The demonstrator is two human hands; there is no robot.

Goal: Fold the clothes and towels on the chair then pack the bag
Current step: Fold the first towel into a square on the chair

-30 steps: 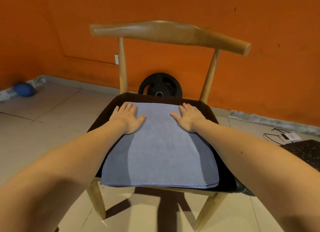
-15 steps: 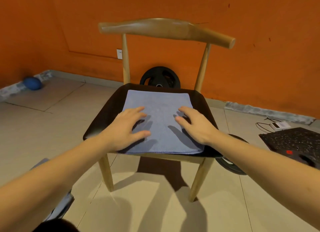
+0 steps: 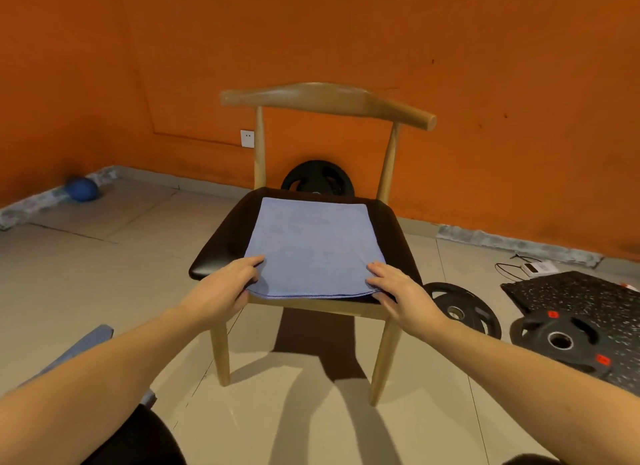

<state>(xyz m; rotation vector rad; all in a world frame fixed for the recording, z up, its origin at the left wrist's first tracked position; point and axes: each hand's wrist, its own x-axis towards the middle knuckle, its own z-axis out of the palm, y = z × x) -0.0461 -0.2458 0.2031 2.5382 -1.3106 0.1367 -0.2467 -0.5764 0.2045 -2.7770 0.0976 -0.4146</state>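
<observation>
Head view: where do our hands sit?

Our left hand (image 3: 225, 288) and right hand (image 3: 398, 289) are well apart, each pinching a near corner of the towel (image 3: 315, 246), with the fingers fairly straight on top and the thumb at the hem below.

And how does the towel lie?

It lies flat on the chair seat (image 3: 221, 246), squared to it. The stitched hem faces us along the seat's front edge and the far edge points at the backrest (image 3: 325, 100). It looks nearly square, so we cannot tell which side is longer.

What is it all made of?

The towel is soft, pale blue, fine-napped cloth. The seat is glossy black and rounded, on pale wooden legs.

And around us?

One black weight plate (image 3: 317, 180) leans behind the chair and two more (image 3: 460, 308) lie on the tiled floor to our right by a speckled mat (image 3: 588, 301). A blue ball (image 3: 82, 189) rests by the orange wall.
</observation>
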